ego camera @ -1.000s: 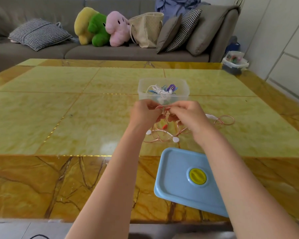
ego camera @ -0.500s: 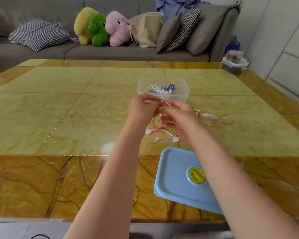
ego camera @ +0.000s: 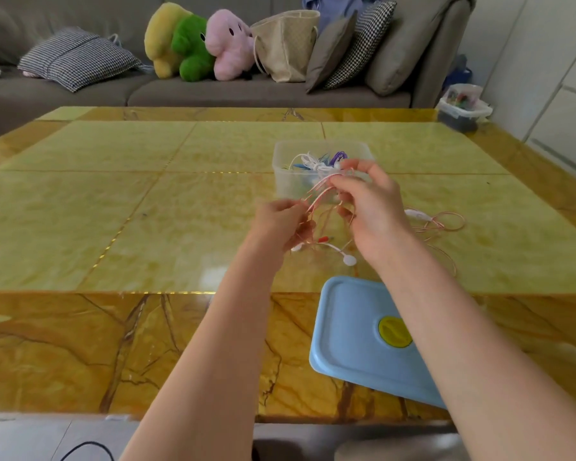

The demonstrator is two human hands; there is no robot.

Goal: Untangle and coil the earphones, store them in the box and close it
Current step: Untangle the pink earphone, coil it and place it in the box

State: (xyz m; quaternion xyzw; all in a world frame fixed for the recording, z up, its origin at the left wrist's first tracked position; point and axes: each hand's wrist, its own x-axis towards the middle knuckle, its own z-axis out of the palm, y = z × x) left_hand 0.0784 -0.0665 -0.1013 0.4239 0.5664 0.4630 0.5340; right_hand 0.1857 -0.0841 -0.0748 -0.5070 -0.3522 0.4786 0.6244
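Pink-wired earphones with white earbuds hang in loops between my two hands above the yellow table. My left hand pinches the lower end of the loops. My right hand grips the wire higher up, just in front of the clear plastic box. The rest of the pink cable, with its white remote, trails on the table to the right. Several other coiled earphones lie inside the box. The blue lid with a yellow-green valve lies near the table's front edge under my right forearm.
The marble-patterned table stretches wide to the left. Behind it stands a grey sofa with cushions, plush toys and a woven bag. A small container with colourful bits sits on the floor past the table's far right corner.
My right hand has risen and moved right toward the box, drawing the pink wire loops taut. My left hand has dropped lower and to the left, so the hands are now apart.
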